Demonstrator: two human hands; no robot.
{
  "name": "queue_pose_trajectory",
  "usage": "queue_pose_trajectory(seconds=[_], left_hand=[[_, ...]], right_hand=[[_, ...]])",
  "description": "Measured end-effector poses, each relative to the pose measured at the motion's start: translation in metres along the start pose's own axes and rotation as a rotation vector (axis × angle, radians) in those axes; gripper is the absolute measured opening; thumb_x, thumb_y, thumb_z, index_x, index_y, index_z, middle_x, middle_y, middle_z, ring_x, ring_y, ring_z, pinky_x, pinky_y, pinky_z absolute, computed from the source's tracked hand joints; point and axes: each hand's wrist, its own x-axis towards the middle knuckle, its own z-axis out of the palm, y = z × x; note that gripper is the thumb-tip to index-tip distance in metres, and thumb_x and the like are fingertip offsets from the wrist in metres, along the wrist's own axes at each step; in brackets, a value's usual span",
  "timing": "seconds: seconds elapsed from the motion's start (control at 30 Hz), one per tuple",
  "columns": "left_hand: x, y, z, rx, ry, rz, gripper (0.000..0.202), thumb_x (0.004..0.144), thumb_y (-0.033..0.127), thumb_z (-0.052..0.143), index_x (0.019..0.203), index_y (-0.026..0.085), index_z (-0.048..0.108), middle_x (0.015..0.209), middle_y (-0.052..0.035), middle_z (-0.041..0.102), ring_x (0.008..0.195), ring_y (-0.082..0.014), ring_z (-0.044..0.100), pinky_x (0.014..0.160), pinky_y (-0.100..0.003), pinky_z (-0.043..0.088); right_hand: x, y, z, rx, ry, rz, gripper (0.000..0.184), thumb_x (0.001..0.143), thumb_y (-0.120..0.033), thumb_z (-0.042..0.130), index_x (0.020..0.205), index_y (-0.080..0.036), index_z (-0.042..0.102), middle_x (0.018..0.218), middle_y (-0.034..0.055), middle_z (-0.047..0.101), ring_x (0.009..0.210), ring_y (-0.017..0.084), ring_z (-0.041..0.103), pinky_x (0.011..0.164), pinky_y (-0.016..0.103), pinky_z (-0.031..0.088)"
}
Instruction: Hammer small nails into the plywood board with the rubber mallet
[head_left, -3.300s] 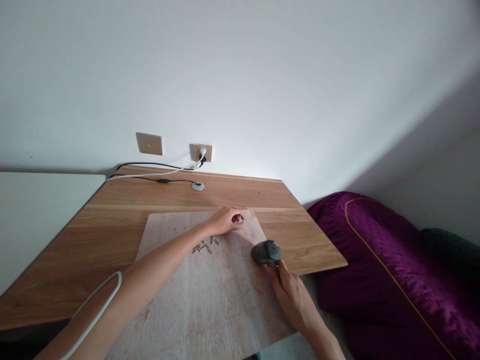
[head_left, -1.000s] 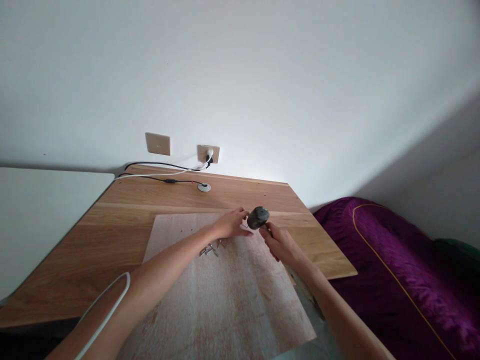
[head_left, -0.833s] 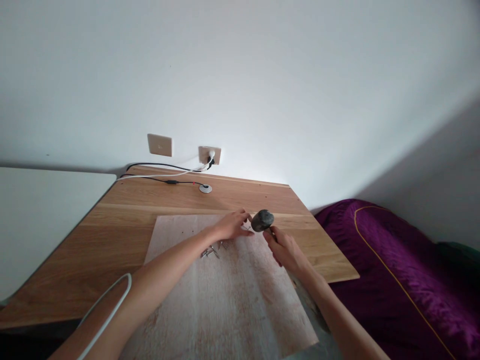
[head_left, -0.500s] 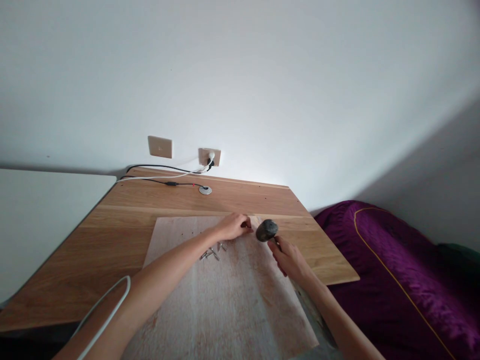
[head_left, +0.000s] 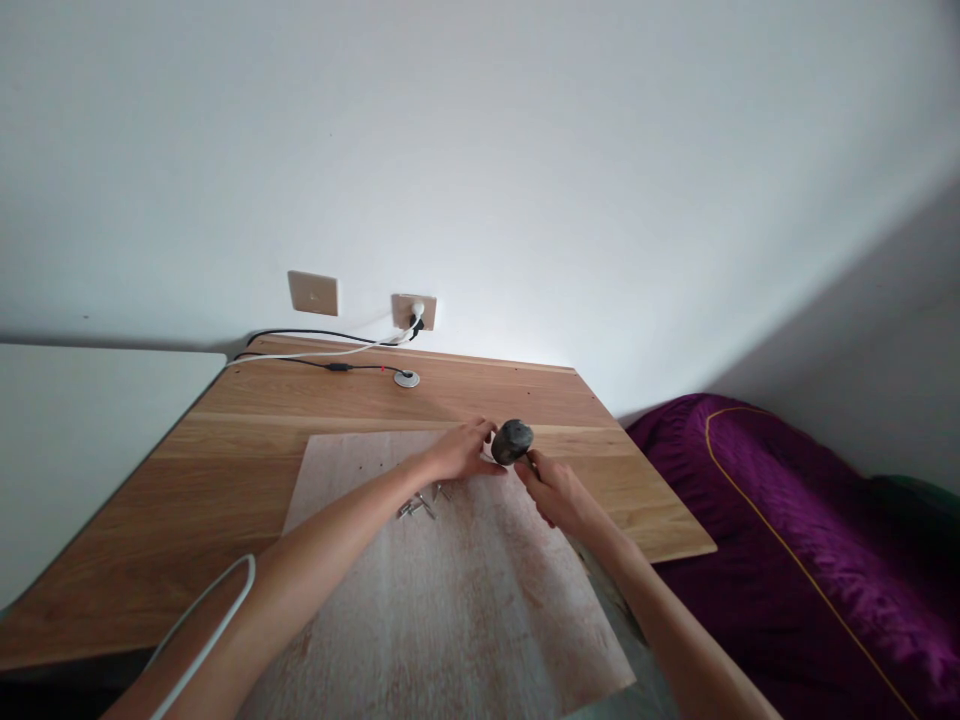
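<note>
My right hand (head_left: 559,492) grips the handle of a mallet (head_left: 513,441) with a dark, rounded head. The head is over the far right part of a pale wooden board (head_left: 450,590), right beside the fingertips of my left hand (head_left: 466,450). Thumb and fingers of the left hand are apart in a curve, its wrist over the board. Whatever lies between them is partly covered by the mallet head. Near the left wrist, several small metal fasteners (head_left: 420,506) rest on the board. Small dark dots (head_left: 360,467) mark the board's far left part.
The board lies on a wooden desk (head_left: 240,440) against a white wall. Cables (head_left: 322,352) run along the desk's back to a wall socket (head_left: 414,311). A white panel (head_left: 90,450) stands at the left. Purple fabric (head_left: 750,560) covers something on the right. A white cord (head_left: 217,630) crosses my left forearm.
The mallet has moved left and slightly up, closer to my left fingertips. My left thumb and fingers, pinched together before, have spread apart. The view has shifted slightly.
</note>
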Motion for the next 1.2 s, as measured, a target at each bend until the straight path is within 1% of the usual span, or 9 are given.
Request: queue_pose_trajectory(seconds=[0.27, 0.37, 0.5, 0.63, 0.7, 0.8, 0.87, 1.0, 1.2], left_hand=[[0.001, 0.0, -0.001, 0.024, -0.004, 0.041, 0.019, 0.088, 0.034, 0.078, 0.093, 0.017, 0.073, 0.094, -0.0057, 0.072, 0.08, -0.0193, 0.066, 0.07, -0.026, 0.044], [0.001, 0.004, -0.002, 0.027, 0.027, 0.02, 0.012, 0.088, 0.029, 0.077, 0.088, 0.016, 0.074, 0.089, -0.0062, 0.074, 0.079, -0.0202, 0.068, 0.07, -0.026, 0.044], [0.002, 0.003, -0.002, 0.014, 0.023, 0.049, 0.007, 0.088, 0.023, 0.076, 0.086, 0.017, 0.075, 0.092, -0.0066, 0.077, 0.084, -0.0209, 0.07, 0.074, -0.026, 0.046], [0.002, 0.002, -0.003, -0.029, -0.038, 0.067, 0.007, 0.091, 0.021, 0.07, 0.09, 0.017, 0.075, 0.09, -0.0048, 0.076, 0.081, -0.0192, 0.07, 0.073, -0.026, 0.046], [0.001, 0.003, -0.003, -0.012, -0.042, 0.052, 0.01, 0.091, 0.024, 0.072, 0.097, 0.017, 0.074, 0.097, -0.0049, 0.074, 0.082, -0.0187, 0.069, 0.073, -0.026, 0.046], [-0.001, 0.007, -0.004, 0.017, -0.021, -0.016, 0.047, 0.078, 0.041, 0.086, 0.115, 0.018, 0.067, 0.113, -0.0068, 0.067, 0.083, -0.0196, 0.068, 0.075, -0.029, 0.049], [-0.002, 0.007, -0.003, 0.017, -0.022, -0.036, 0.065, 0.069, 0.047, 0.092, 0.12, 0.018, 0.064, 0.116, -0.0073, 0.064, 0.085, -0.0209, 0.067, 0.076, -0.03, 0.05], [-0.002, 0.003, 0.0, 0.008, 0.001, -0.004, 0.056, 0.072, 0.042, 0.091, 0.115, 0.018, 0.064, 0.111, -0.0061, 0.064, 0.087, -0.0207, 0.067, 0.077, -0.03, 0.05], [0.0, -0.001, -0.001, -0.003, -0.006, 0.041, 0.029, 0.085, 0.037, 0.081, 0.104, 0.017, 0.072, 0.097, -0.0051, 0.071, 0.082, -0.0188, 0.067, 0.072, -0.026, 0.047]], right_hand=[[-0.008, 0.017, 0.0, 0.003, 0.016, 0.1, 0.024, 0.102, -0.038, 0.038, 0.089, -0.023, 0.053, 0.05, -0.0072, 0.052, 0.034, 0.013, 0.054, 0.038, 0.02, 0.038], [-0.009, 0.025, 0.004, 0.002, -0.005, 0.131, 0.023, 0.102, -0.035, 0.038, 0.089, -0.023, 0.052, 0.05, -0.0072, 0.052, 0.034, 0.012, 0.054, 0.037, 0.019, 0.039], [-0.008, 0.027, 0.006, 0.011, 0.005, 0.13, 0.024, 0.102, -0.036, 0.037, 0.086, -0.023, 0.051, 0.05, -0.0077, 0.051, 0.035, 0.012, 0.055, 0.037, 0.019, 0.039], [-0.007, 0.016, -0.004, 0.009, 0.041, 0.088, 0.025, 0.102, -0.038, 0.038, 0.085, -0.024, 0.051, 0.051, -0.007, 0.054, 0.034, 0.011, 0.055, 0.038, 0.02, 0.039], [-0.007, 0.008, -0.01, 0.01, 0.062, 0.059, 0.026, 0.101, -0.039, 0.04, 0.084, -0.023, 0.051, 0.051, -0.0069, 0.055, 0.035, 0.011, 0.055, 0.04, 0.019, 0.041], [-0.005, -0.002, -0.014, 0.045, 0.073, 0.018, 0.026, 0.101, -0.041, 0.04, 0.088, -0.023, 0.053, 0.052, -0.0066, 0.055, 0.036, 0.012, 0.056, 0.04, 0.02, 0.04], [-0.003, -0.005, -0.01, 0.051, 0.044, -0.011, 0.024, 0.101, -0.04, 0.041, 0.09, -0.023, 0.054, 0.053, -0.0064, 0.056, 0.036, 0.012, 0.056, 0.038, 0.02, 0.039], [-0.001, -0.001, 0.0, 0.01, -0.034, -0.042, 0.02, 0.099, -0.033, 0.044, 0.084, -0.023, 0.052, 0.052, -0.0059, 0.056, 0.036, 0.012, 0.055, 0.038, 0.02, 0.038], [-0.006, 0.012, -0.001, 0.006, 0.04, 0.062, 0.025, 0.102, -0.037, 0.039, 0.086, -0.024, 0.052, 0.049, -0.0074, 0.052, 0.035, 0.012, 0.054, 0.037, 0.019, 0.037]])
